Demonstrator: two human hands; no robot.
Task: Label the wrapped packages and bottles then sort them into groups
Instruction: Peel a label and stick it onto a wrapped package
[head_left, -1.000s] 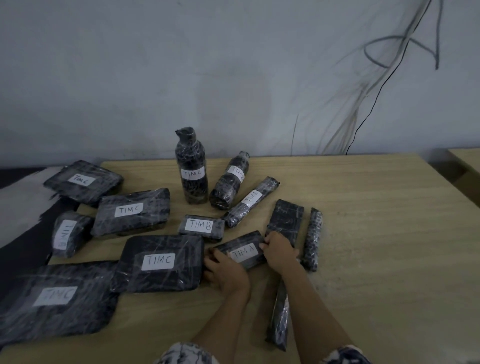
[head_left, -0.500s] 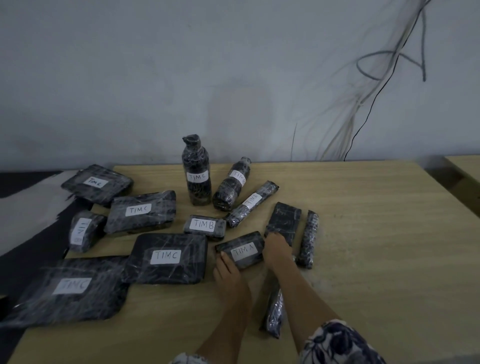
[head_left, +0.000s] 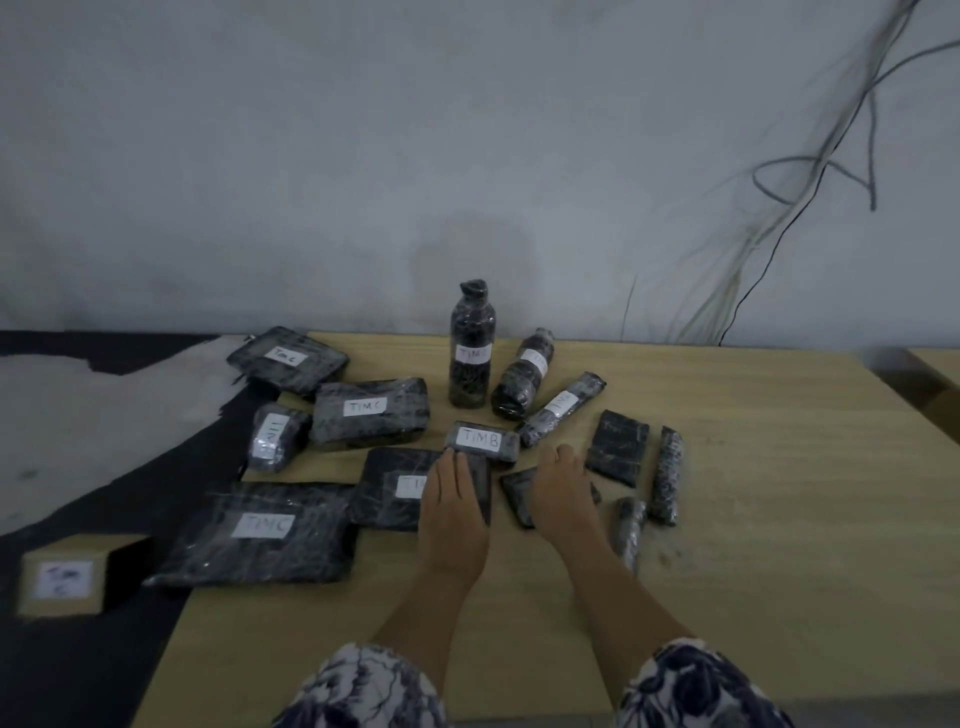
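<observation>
I log a large TIMC package at the left edge of the table. Next comes the left hand, fingers straight and flat on a second TIMC package, tips at the near edge of the TIMB packet. The right hand covers a small dark packet. Its fingers reach over the far side, and I cannot tell whether they grip or press. An unlabelled roll lies near, to the right.
</observation>
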